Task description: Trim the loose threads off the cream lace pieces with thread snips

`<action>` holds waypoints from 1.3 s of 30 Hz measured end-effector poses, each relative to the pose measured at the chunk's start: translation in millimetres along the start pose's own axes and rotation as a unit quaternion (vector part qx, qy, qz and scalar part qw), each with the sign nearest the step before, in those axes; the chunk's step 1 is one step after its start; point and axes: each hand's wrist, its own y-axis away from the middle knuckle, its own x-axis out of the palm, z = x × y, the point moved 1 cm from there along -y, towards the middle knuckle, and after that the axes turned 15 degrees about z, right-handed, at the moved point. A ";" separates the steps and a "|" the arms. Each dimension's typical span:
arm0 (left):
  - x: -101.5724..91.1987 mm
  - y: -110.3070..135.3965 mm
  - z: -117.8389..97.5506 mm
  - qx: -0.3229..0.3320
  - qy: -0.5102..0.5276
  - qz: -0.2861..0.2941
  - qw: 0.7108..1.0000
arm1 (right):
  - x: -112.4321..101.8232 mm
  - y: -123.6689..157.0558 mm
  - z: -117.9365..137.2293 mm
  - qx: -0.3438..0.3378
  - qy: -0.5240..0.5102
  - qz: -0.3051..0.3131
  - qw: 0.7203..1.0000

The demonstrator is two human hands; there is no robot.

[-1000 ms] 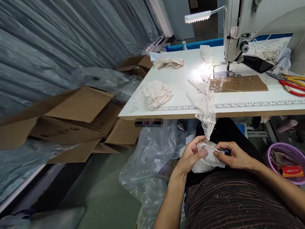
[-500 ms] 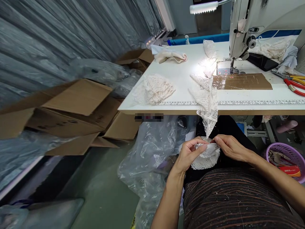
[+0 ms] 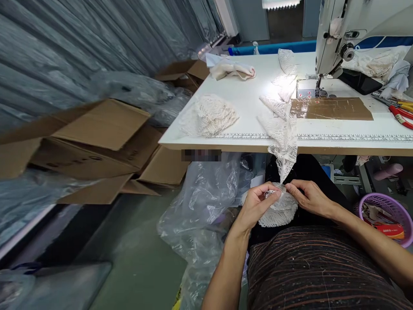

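Observation:
Both my hands meet over my lap, just below the table's front edge. My left hand (image 3: pixel 257 205) pinches the white lace fabric (image 3: pixel 278 215) between thumb and fingers. My right hand (image 3: pixel 308 197) pinches the same lace at its right upper edge, close to the left fingertips. From this spot a strip of lace pieces (image 3: pixel 284 140) runs up over the table edge and back across the tabletop, left of the sewing machine (image 3: pixel 334 47). The exact point under my fingertips is too small to make out.
On the white table (image 3: pixel 238 103) lie a lace pile (image 3: pixel 214 114), folded cloth (image 3: pixel 232 71), brown tape (image 3: pixel 332 108) and red-handled pliers (image 3: pixel 402 116). Left stand open cardboard boxes (image 3: pixel 103 125). Plastic sheeting (image 3: pixel 206 193) hangs beside my legs; a purple basket (image 3: pixel 383 198) stands right.
The view has shifted slightly. My right hand has moved a little left, nearer to my left fingertips, and the lace's top edge between them lies differently. Both hands keep their pinch.

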 end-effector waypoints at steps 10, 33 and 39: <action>0.1 0.8 -4.0 0.000 0.016 -0.003 1.000 | -1.8 -5.1 6.6 -0.004 0.037 0.001 0.999; -0.1 -0.3 -5.3 0.004 -0.017 0.009 1.000 | 2.3 -0.6 3.3 0.026 0.078 -0.036 0.996; 1.6 -17.0 0.3 0.019 -0.078 -0.069 0.994 | -6.0 8.8 0.2 -0.010 -0.024 -0.143 0.989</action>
